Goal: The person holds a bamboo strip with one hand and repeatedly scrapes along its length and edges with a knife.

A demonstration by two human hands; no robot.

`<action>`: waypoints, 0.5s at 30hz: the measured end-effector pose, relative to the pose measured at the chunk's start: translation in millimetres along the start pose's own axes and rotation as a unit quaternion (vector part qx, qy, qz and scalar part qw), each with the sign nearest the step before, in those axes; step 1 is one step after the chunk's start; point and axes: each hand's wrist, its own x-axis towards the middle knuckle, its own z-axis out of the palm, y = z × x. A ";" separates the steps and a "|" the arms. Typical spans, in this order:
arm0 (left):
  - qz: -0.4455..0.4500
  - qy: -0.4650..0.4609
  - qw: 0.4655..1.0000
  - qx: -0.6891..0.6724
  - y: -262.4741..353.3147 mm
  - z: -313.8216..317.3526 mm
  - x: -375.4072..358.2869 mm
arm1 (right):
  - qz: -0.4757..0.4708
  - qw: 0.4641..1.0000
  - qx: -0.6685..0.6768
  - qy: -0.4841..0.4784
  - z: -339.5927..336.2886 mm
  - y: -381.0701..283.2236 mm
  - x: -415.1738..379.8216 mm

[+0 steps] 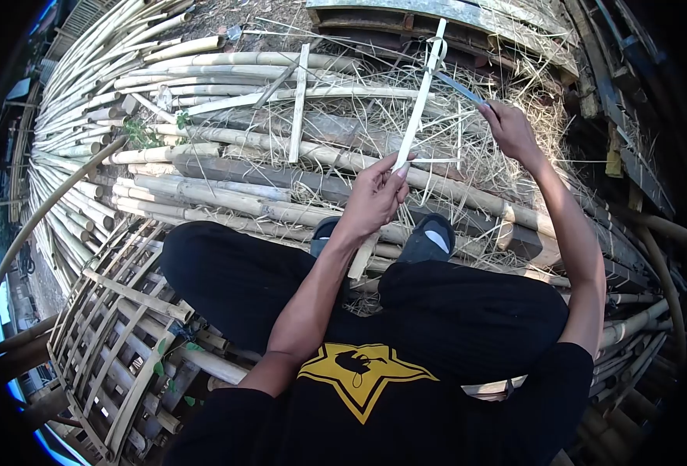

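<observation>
My left hand [376, 190] is closed around the lower part of a pale bamboo strip [419, 107], which slants up and away from me. In my right hand [509, 132] is the handle of a knife [460, 88]. Its blade points up and left and meets the strip near the far end, where a thin curled shaving [439, 48] stands. The handle is mostly hidden by my fingers. Another bamboo strip [299, 105] lies to the left across the poles, apart from both hands.
Bamboo poles [242, 200] lie under and in front of my feet, with more stacked at the left. Thin shavings [506, 167] litter the ground around the strip. A woven bamboo basket [122, 342] is at lower left. Wooden planks [436, 14] are at the back.
</observation>
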 end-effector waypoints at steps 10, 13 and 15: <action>0.009 0.048 0.999 0.002 -17.5 -5.0 8.3 | -0.103 0.981 0.131 -0.098 48.0 -71.6 -42.4; 0.025 0.047 0.998 0.032 -25.8 -7.2 11.5 | -0.129 0.978 0.127 -0.105 49.3 -77.4 -48.3; 0.018 0.045 0.998 0.035 -27.3 -7.1 9.5 | -0.149 0.976 0.121 -0.105 50.6 -79.7 -51.5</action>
